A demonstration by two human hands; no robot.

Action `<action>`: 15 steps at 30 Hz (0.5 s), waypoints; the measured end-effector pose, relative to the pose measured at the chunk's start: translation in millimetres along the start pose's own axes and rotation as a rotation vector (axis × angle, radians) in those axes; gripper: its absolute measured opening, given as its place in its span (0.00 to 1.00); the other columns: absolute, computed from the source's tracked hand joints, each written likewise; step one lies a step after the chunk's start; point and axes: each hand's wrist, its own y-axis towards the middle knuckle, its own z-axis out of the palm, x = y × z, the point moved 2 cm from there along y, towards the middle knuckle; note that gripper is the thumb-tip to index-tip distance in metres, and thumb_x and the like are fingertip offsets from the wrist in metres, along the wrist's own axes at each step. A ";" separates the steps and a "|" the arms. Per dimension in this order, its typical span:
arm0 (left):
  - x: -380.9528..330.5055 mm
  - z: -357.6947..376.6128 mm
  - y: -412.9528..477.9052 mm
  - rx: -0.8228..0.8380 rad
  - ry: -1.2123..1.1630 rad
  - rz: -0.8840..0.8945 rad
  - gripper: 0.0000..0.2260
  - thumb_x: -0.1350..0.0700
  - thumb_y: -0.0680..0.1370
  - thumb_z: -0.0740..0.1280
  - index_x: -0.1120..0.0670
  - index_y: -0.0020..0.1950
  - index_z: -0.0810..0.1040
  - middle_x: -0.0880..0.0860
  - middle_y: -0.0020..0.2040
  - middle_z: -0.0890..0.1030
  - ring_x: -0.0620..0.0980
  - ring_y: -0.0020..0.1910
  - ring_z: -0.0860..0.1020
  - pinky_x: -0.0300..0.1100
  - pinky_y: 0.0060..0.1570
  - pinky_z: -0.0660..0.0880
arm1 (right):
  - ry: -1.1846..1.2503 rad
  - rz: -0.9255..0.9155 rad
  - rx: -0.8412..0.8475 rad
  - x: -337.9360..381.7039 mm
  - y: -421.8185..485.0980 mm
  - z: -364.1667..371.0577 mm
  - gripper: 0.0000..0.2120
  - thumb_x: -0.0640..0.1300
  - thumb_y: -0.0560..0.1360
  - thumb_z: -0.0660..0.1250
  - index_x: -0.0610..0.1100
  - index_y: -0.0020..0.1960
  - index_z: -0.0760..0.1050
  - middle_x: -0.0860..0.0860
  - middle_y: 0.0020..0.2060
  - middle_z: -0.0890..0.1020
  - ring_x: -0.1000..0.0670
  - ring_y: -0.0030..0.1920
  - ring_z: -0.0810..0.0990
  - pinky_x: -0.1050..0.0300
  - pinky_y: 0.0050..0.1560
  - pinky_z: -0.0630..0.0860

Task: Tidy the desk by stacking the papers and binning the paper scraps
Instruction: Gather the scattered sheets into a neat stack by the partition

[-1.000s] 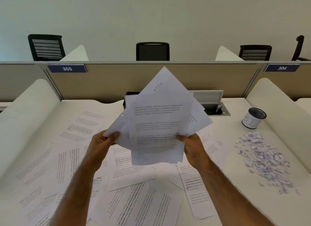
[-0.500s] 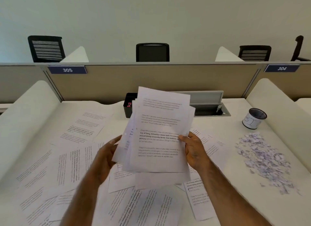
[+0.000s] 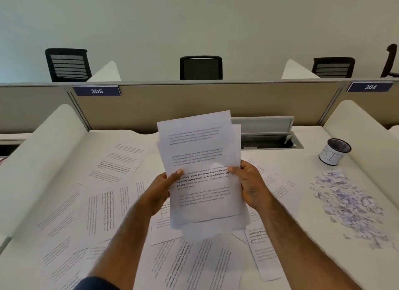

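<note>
A sheaf of printed papers (image 3: 200,160) stands upright above the desk, its sheets nearly lined up. My left hand (image 3: 160,190) grips its left edge with the thumb on the front page. My right hand (image 3: 251,185) grips the right edge the same way. Several more printed sheets (image 3: 103,212) lie scattered flat across the white desk (image 3: 302,170), under and around my arms. A heap of small paper scraps (image 3: 347,201) lies at the right. Behind the heap stands a small black mesh cup (image 3: 334,151) wrapped in a white hand-lettered label.
A beige partition (image 3: 194,103) with tags 305 and 304 closes the back of the desk. An open cable hatch (image 3: 269,136) sits behind the held sheaf. White curved dividers (image 3: 41,160) bound both sides. Black chairs stand beyond the partition.
The fanned, crooked sheets in my hands have been squared into a neater sheaf and lowered. Both hands shifted to its side edges, and the black object behind it is now hidden.
</note>
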 end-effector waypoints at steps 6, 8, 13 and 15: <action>59.3 -2.6 8.3 -0.119 0.179 -0.215 0.15 0.47 0.80 0.70 0.55 0.61 0.80 0.57 0.57 0.85 0.57 0.54 0.85 0.61 0.59 0.79 | -0.067 0.241 -0.232 -41.2 5.9 -22.2 0.09 0.34 0.76 0.67 0.36 0.56 0.79 0.40 0.45 0.84 0.43 0.41 0.83 0.53 0.40 0.81; 75.4 -2.1 9.6 -0.131 0.230 -0.253 0.08 0.55 0.80 0.70 0.55 0.58 0.81 0.57 0.56 0.86 0.56 0.53 0.85 0.60 0.59 0.80 | -0.105 0.310 -0.253 -62.7 1.9 -30.3 0.10 0.33 0.77 0.66 0.35 0.58 0.78 0.42 0.44 0.83 0.42 0.41 0.82 0.55 0.34 0.81; 86.4 3.6 3.9 -0.143 0.372 -0.234 0.05 0.61 0.80 0.67 0.56 0.55 0.80 0.54 0.53 0.85 0.51 0.50 0.84 0.46 0.48 0.82 | -0.154 0.330 -0.270 -90.2 -10.7 -33.5 0.13 0.31 0.77 0.65 0.33 0.61 0.78 0.43 0.43 0.83 0.43 0.40 0.81 0.57 0.34 0.80; 78.1 -1.7 0.9 -0.147 0.340 -0.138 0.06 0.62 0.79 0.67 0.57 0.55 0.79 0.54 0.52 0.86 0.53 0.49 0.85 0.49 0.51 0.83 | -0.112 0.223 -0.236 -81.6 -13.8 -26.2 0.12 0.32 0.77 0.66 0.36 0.60 0.79 0.41 0.46 0.85 0.43 0.43 0.83 0.55 0.41 0.82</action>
